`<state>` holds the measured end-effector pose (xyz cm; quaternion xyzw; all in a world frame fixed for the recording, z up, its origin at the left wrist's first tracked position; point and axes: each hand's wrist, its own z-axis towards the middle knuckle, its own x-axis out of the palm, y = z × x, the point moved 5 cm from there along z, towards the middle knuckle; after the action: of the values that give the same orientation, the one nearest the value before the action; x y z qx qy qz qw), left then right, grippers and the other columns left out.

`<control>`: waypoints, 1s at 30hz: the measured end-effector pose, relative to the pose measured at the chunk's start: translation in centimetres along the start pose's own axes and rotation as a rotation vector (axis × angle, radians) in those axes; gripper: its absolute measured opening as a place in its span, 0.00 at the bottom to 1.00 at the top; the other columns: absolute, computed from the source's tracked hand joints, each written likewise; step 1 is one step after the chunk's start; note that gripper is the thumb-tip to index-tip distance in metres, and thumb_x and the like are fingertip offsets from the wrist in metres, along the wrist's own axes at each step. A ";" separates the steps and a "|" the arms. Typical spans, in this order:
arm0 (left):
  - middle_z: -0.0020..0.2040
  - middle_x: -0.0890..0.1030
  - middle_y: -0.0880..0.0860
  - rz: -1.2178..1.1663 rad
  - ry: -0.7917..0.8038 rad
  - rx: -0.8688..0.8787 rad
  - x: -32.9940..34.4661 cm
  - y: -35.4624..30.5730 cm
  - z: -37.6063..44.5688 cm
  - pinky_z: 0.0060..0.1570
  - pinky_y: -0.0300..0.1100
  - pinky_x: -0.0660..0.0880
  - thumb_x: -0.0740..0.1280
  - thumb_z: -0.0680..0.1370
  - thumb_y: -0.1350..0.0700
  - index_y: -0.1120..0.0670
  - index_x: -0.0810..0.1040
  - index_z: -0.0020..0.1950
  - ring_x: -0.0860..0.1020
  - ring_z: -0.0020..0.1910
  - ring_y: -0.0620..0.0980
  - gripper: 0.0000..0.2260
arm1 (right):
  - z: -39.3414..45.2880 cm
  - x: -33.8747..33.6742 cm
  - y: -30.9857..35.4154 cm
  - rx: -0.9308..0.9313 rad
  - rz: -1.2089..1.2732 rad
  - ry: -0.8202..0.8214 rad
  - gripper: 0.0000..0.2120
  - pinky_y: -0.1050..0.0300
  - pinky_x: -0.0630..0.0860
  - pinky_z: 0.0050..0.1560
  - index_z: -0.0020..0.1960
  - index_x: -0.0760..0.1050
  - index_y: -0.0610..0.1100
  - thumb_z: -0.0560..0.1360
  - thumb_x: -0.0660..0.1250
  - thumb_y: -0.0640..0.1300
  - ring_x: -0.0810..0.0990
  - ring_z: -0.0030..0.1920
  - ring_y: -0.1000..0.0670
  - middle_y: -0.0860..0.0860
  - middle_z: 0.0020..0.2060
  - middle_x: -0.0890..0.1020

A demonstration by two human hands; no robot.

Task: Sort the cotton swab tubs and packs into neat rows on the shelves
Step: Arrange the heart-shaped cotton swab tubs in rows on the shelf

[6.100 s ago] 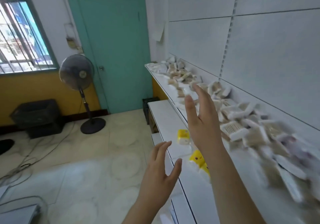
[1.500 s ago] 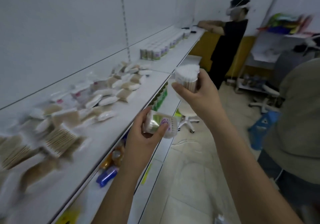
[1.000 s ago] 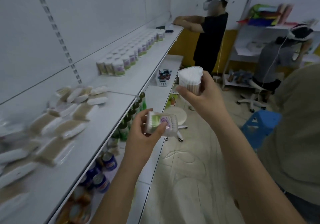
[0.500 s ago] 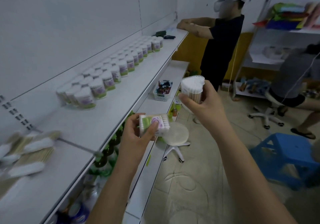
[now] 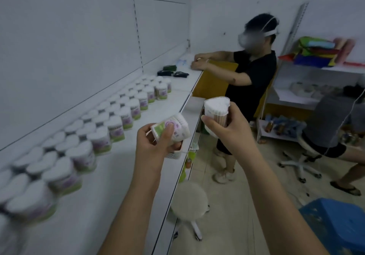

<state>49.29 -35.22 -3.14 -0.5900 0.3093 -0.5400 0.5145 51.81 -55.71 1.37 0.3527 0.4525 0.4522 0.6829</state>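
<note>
Light, rigid, probably slick plastic: left hand (image 5: 156,146) wrapped round tilted tub (image 5: 171,128); right hand (image 5: 227,134) clasping upright tub (image 5: 217,109) at 2 o'clock. Best gripped round sides.

This looks like a small shop or a mock-up of one: a long white retail shelf (image 5: 122,167) on a slotted white back panel (image 5: 79,43) carries rows of identical labelled swab tubs (image 5: 116,128). A second shelf unit (image 5: 316,71) against the far wall holds stacked coloured goods. Two other people (image 5: 250,82) work nearby on the tiled floor (image 5: 246,205), one wearing a headset.
</note>
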 end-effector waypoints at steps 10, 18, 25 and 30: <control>0.50 0.85 0.54 0.129 -0.252 -0.031 -0.7 4.1 10.6 0.48 0.48 0.81 0.78 0.59 0.31 0.62 0.76 0.61 0.84 0.46 0.49 0.44 | 13.9 7.4 -6.6 0.027 0.140 0.200 0.24 0.54 0.80 0.52 0.64 0.69 0.52 0.72 0.74 0.56 0.81 0.48 0.61 0.60 0.49 0.81; 0.52 0.83 0.54 0.123 -0.579 -0.019 -0.2 7.4 14.9 0.44 0.45 0.82 0.78 0.69 0.64 0.58 0.71 0.55 0.84 0.44 0.43 0.21 | 22.9 15.0 -11.3 -0.150 0.049 0.609 0.27 0.64 0.77 0.46 0.65 0.72 0.55 0.70 0.72 0.63 0.78 0.51 0.61 0.58 0.56 0.79; 0.49 0.79 0.50 0.687 -0.851 0.055 1.8 7.7 16.0 0.41 0.32 0.74 0.76 0.71 0.43 0.53 0.72 0.52 0.79 0.45 0.41 0.21 | 25.6 16.5 -13.8 -0.219 0.147 0.788 0.29 0.75 0.71 0.41 0.72 0.65 0.58 0.76 0.72 0.47 0.78 0.46 0.61 0.64 0.51 0.77; 0.49 0.74 0.53 1.285 -0.936 0.109 1.7 9.5 16.5 0.52 0.48 0.72 0.67 0.71 0.32 0.56 0.75 0.49 0.72 0.51 0.55 0.27 | 26.9 17.8 -15.2 -0.361 0.097 0.885 0.25 0.72 0.68 0.62 0.73 0.69 0.55 0.78 0.70 0.45 0.72 0.63 0.60 0.61 0.64 0.72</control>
<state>67.28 -34.92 -9.63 -0.4357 0.3141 0.1519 0.8297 84.75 -46.21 -8.30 0.0229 0.5968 0.6617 0.4533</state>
